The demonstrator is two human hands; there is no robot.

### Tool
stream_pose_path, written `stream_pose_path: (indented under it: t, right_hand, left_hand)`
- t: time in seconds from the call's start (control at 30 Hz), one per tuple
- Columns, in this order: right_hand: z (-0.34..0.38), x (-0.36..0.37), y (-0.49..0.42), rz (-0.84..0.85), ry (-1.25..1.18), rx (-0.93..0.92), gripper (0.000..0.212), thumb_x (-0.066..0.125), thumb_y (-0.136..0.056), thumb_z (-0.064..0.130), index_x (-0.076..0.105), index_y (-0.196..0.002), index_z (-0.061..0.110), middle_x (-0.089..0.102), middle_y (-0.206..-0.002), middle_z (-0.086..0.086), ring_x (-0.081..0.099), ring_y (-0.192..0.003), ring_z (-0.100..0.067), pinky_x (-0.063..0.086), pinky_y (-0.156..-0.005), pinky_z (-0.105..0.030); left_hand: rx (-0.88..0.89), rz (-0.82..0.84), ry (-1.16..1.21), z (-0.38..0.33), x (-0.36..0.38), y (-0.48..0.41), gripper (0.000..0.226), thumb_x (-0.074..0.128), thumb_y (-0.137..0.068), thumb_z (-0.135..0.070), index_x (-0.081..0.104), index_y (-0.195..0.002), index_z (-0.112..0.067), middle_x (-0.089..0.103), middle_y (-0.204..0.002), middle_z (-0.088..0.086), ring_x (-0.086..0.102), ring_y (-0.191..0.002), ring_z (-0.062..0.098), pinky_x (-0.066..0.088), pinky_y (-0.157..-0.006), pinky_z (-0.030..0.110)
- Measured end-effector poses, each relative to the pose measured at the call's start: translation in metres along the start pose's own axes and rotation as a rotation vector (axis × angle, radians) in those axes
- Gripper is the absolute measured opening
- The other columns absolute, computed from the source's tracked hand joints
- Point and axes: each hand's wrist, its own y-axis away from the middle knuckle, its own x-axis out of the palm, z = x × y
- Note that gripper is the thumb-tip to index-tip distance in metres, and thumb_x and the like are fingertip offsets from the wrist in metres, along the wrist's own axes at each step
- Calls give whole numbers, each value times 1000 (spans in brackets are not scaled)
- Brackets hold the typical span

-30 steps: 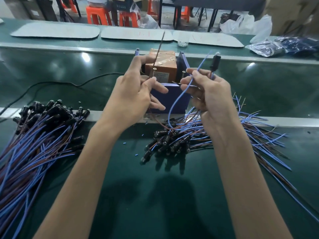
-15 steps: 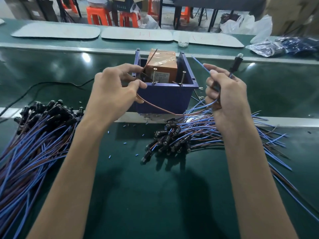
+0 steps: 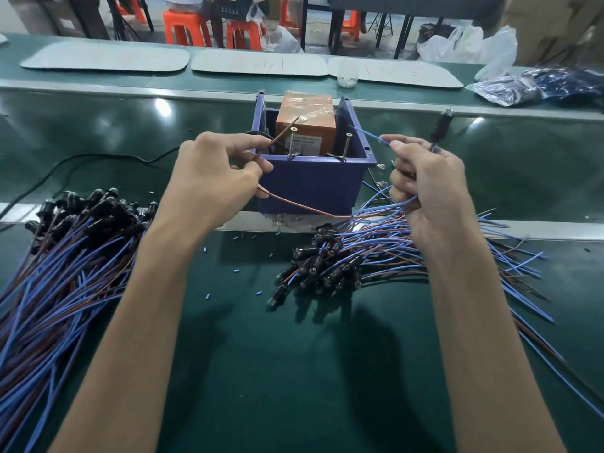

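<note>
Brown wire [image 3: 294, 207] pinched between thumb and forefinger of left hand [image 3: 212, 178]; free end tilts up toward the blue plastic bin [image 3: 310, 184], the rest runs low across the bin's front toward right hand [image 3: 425, 188]. Right thumb and forefinger pinch blue wire [image 3: 369, 135], other fingers curled round its loop. Black lamp holder [image 3: 441, 125] stands above the knuckles on its lead.

Bin open-topped, contents: orange tape-wrapped block [image 3: 307, 116], two screws [image 3: 347, 145] upright at the front wall.

Heap of wired holders [image 3: 327, 266] lies near the bin on the green bench mat [image 3: 294, 371]. Larger bundle [image 3: 65, 256] far left. Blue insulation offcuts [image 3: 209, 295] scattered between.
</note>
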Motion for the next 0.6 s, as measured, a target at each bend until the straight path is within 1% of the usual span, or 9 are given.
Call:
stream_pose_path:
  t: [0.1, 0.27, 0.37, 0.5, 0.6]
  right_hand:
    - [0, -1, 0, -7, 11, -9, 16, 52, -92, 0, 65, -85, 7, 35, -44, 13, 24, -37, -2, 21, -35, -16]
    - [0, 0, 0, -36, 25, -20, 20, 48, -93, 0, 65, -85, 8, 34, -44, 12, 24, -37, -3, 22, -36, -16]
    - [0, 0, 0, -57, 37, -27, 25, 43, -94, -1, 65, -87, 9, 33, -46, 10, 23, -38, -4, 21, -37, -17]
    - [-1, 2, 1, -75, 88, -55, 29, 38, -95, -1, 64, -89, 10, 36, -49, 8, 25, -38, -3, 22, -38, -17]
    - [-2, 4, 3, -92, 152, -92, 32, 37, -93, -3, 64, -89, 12, 43, -53, 5, 28, -40, -4, 25, -39, -16]
  left_hand:
    - [-6, -9, -5, -1, 0, 1, 42, 48, -86, -2, 71, -107, -30, 72, -79, -14, 67, -56, 1, 57, -76, 27]
    - [7, -24, -9, -1, -1, 1, 37, 54, -84, -6, 68, -94, -39, 72, -79, -13, 68, -58, 1, 58, -81, 30]
    - [16, -42, -21, 0, 0, 1, 34, 56, -84, -8, 70, -96, -36, 71, -80, -15, 67, -57, -2, 57, -76, 24]
    - [21, -62, -42, 0, 1, 1, 34, 56, -84, -7, 72, -105, -29, 70, -80, -15, 60, -49, -7, 54, -72, 14]
    - [31, -48, -63, -1, 1, 1, 38, 55, -85, -6, 71, -111, -27, 70, -81, -16, 65, -55, -5, 52, -72, 11]
